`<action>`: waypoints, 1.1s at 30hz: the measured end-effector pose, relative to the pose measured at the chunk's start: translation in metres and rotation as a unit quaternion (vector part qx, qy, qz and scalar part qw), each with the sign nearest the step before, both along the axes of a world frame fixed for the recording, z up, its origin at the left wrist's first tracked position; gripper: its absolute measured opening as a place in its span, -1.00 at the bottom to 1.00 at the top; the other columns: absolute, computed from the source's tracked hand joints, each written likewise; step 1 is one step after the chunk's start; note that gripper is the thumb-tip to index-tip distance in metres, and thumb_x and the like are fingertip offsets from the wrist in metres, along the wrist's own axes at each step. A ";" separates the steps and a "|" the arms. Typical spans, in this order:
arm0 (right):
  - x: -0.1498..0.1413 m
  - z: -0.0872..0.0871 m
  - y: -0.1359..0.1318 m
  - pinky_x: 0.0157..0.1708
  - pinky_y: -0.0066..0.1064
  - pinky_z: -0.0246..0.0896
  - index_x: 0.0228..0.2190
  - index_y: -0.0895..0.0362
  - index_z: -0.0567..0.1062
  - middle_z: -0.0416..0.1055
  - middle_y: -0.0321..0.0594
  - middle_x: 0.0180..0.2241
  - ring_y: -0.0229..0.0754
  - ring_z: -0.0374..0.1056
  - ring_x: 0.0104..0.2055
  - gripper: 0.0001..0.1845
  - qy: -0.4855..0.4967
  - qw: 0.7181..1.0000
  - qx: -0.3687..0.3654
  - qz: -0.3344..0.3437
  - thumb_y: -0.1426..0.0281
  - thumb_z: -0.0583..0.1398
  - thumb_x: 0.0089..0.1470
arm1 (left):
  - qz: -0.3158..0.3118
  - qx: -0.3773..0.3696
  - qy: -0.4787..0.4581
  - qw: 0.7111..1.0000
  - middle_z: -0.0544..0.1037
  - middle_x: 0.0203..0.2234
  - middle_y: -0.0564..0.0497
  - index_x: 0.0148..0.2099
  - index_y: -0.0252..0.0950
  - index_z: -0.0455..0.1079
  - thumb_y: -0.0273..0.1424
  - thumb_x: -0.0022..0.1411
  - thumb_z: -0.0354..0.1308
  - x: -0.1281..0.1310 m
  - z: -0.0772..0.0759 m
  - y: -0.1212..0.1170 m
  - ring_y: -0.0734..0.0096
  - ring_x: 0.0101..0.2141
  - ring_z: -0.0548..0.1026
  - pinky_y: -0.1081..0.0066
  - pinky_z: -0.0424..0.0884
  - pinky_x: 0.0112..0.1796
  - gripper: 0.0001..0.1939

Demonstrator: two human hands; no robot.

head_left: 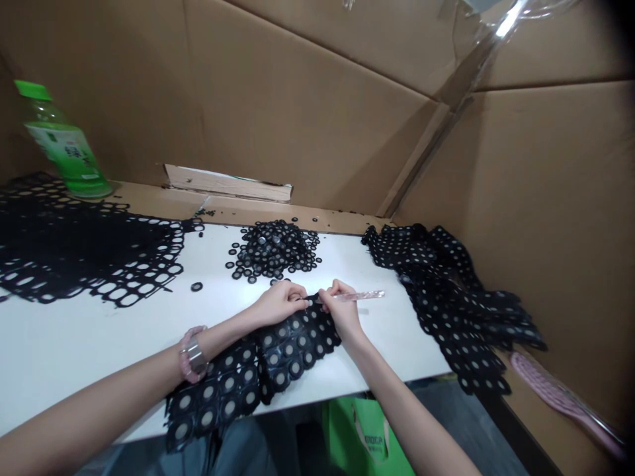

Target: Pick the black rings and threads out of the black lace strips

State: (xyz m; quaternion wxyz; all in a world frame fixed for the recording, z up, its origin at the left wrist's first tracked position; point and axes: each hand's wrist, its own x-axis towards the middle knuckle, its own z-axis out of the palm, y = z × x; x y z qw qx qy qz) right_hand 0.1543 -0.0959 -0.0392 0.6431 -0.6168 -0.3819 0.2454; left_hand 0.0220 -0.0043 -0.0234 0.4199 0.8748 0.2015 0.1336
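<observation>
My left hand (282, 303) is closed in a pinch at the top edge of a black rubbery sheet (297, 340) dotted with rows of round, grey-centred discs. The sheet lies across the table's front and hangs over its edge near my lap. In my right hand (342, 309) is a slim, clear pinkish pen-like stick (366, 295), its back end pointing right. The stick's tip is hidden between my hands at the sheet's edge. Just beyond them lies a heap of small black rings with pale centres (278, 248).
Black netting full of holes (89, 244) covers the left side, with a green drink bottle (69, 145) behind it. More dotted black sheets (446, 291) are piled at the right. Cardboard walls (297, 99) enclose the white table (64, 350). A pink hairbrush (550, 390) lies right; a green bag (347, 436) sits below.
</observation>
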 end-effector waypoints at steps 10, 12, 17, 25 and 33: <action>0.003 0.010 -0.001 -0.72 -0.57 -0.21 -0.71 0.10 0.02 -0.03 -0.55 -0.81 -0.45 -0.12 -0.74 -0.57 0.270 0.952 0.138 -0.036 0.41 0.24 -0.26 | 0.017 0.066 0.098 0.993 0.37 -0.70 0.05 -0.64 -0.32 0.28 -0.23 0.07 -0.07 0.028 0.009 0.009 0.42 -0.58 0.31 0.48 0.10 -0.51 -0.65; 0.003 0.008 -0.002 -0.71 -0.56 -0.18 -0.70 0.09 0.03 -0.02 -0.55 -0.81 -0.44 -0.10 -0.74 -0.58 0.260 0.955 0.137 -0.046 0.40 0.24 -0.25 | 0.007 0.073 0.094 0.993 0.40 -0.68 0.05 -0.62 -0.32 0.31 -0.23 0.04 -0.01 0.032 0.006 0.012 0.42 -0.57 0.33 0.48 0.13 -0.50 -0.68; 0.002 0.000 -0.004 -0.58 -0.50 0.01 -0.69 0.09 0.12 0.15 -0.49 -0.78 -0.36 0.11 -0.68 -0.70 0.081 0.992 0.045 -0.082 0.44 0.19 -0.20 | -0.004 0.071 0.075 0.995 0.47 -0.59 0.07 -0.49 -0.30 0.39 -0.24 0.08 -0.02 0.023 -0.001 0.011 0.42 -0.50 0.37 0.52 0.14 -0.48 -0.72; 0.001 -0.002 -0.005 -0.56 -0.47 0.04 -0.71 0.08 0.13 0.11 -0.48 -0.77 -0.30 0.17 -0.64 -0.76 -0.008 0.997 0.006 -0.079 0.50 0.12 -0.20 | 0.021 0.093 0.075 0.993 0.44 -0.60 0.09 -0.48 -0.26 0.38 -0.24 0.11 -0.03 0.017 0.000 0.006 0.42 -0.49 0.35 0.52 0.08 -0.50 -0.73; -0.002 0.002 -0.005 -0.59 -0.45 -0.08 -0.73 0.08 0.09 0.03 -0.46 -0.75 -0.33 0.01 -0.65 -0.73 -0.115 0.990 -0.033 -0.075 0.49 0.10 -0.18 | 0.019 0.084 0.048 0.995 0.37 -0.65 0.11 -0.50 -0.27 0.35 -0.29 0.10 -0.02 0.016 -0.001 0.003 0.44 -0.53 0.30 0.51 0.05 -0.50 -0.77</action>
